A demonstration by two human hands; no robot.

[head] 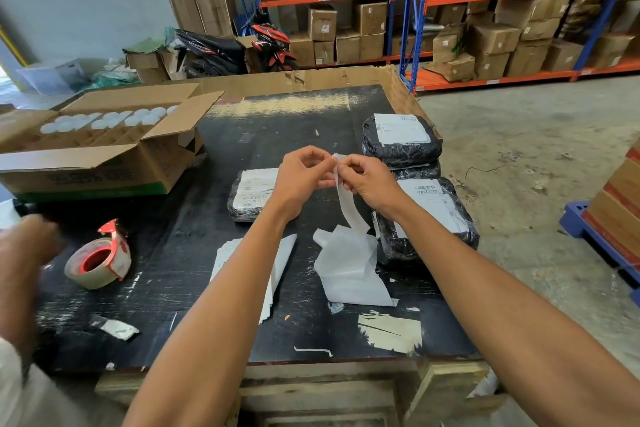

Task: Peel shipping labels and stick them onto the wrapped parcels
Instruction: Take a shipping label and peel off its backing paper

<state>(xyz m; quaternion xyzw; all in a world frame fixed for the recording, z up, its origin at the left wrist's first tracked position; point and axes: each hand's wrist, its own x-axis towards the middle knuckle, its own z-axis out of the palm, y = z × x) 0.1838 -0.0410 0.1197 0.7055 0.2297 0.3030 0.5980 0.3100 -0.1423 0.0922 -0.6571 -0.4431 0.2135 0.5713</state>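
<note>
A white shipping label point(344, 198) is hanging above the middle of the black table point(194, 274), its top corner being pinched from both sides by the left hand point(300, 174) and the right hand point(367, 180), fingertips pressed together on the paper. Its lower end is trailing down onto a crumpled pile of backing paper point(349, 270), which is lying just beside a labelled black wrapped parcel point(433, 218); another labelled parcel point(249, 192) is lying behind the left wrist. A tape roll point(98, 262) is sitting near the left, where another person's blurred hand point(24, 246) is reaching in.
</note>
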